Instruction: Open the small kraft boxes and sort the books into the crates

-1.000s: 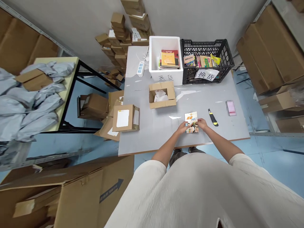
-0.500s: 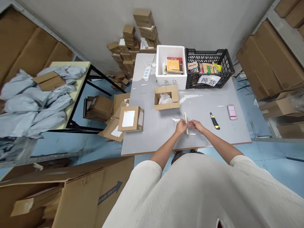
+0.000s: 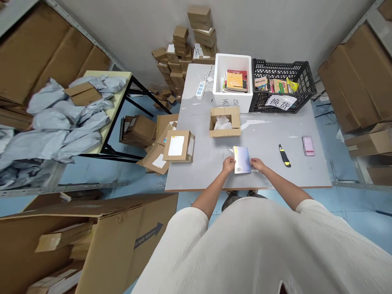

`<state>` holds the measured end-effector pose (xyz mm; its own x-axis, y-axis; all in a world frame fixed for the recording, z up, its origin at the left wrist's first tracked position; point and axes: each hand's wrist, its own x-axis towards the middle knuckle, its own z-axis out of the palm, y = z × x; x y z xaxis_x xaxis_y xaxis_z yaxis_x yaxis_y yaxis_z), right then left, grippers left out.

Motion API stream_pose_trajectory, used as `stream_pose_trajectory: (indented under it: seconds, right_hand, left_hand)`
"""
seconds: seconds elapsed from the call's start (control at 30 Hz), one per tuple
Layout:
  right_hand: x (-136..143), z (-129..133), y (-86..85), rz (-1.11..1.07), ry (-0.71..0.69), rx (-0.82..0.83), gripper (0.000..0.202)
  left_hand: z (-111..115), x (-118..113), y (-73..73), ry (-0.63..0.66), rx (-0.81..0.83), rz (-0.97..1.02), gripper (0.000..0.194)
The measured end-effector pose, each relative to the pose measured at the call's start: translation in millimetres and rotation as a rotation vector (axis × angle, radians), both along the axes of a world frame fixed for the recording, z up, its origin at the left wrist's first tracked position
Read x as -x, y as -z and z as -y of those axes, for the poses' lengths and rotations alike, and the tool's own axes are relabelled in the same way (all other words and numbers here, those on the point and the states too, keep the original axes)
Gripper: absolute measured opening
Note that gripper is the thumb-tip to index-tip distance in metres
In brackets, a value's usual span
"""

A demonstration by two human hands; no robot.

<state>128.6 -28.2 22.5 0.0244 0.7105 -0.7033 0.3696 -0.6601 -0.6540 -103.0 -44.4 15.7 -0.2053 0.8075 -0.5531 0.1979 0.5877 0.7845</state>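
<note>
A book (image 3: pixel 241 159) with a blue-violet cover and a barcode at its lower left is held flat over the near part of the table (image 3: pixel 208 175). Its left edge is pinched by my left hand (image 3: pixel 229 164). My right hand (image 3: pixel 257 164) grips the opposite edge. Just beyond the book stands an open cardboard box (image 3: pixel 225 122) with crumpled white packing inside. To the right lie a black and yellow utility knife (image 3: pixel 284 156) and a pink card-like item (image 3: pixel 308 146), partly blurred.
At the back stand a white foam box (image 3: pixel 232 79) and a black plastic crate (image 3: pixel 282 85), both holding books. A taped carton (image 3: pixel 179 145) sits at the left edge, near a power strip (image 3: pixel 200 90). Grey parcels (image 3: pixel 52 118) cover a side table.
The book was edge-on between my hands and now lies turned with its cover facing up. My right hand has shifted to its right edge. The whole view has swung slightly left.
</note>
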Motion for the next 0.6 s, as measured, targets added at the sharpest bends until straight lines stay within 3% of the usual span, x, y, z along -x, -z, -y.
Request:
stream_pose_trajectory:
  seconds: [0.1,0.27,0.5,0.6]
  right_hand:
    - [0,1,-3.0,-0.049,0.037,0.029,0.027]
    - [-1,1,-14.4,-0.038,0.090,-0.041,0.023]
    - [-5,-10,-40.8,-0.056,0.107,-0.233,0.023]
    - [-2,-12,-53.1,0.093,0.050,-0.312,0.023]
  left_hand:
    - [-1,0,4.3,-0.010,-0.010,0.132,0.007]
    - [-8,-3,2.5,-0.049,-0.038,0.124,0.009]
    - [-20,-12,-15.7,-0.032,-0.075,0.007,0.024]
    - [-23,-26,-25.9,-0.028,-0.063,0.035,0.030]
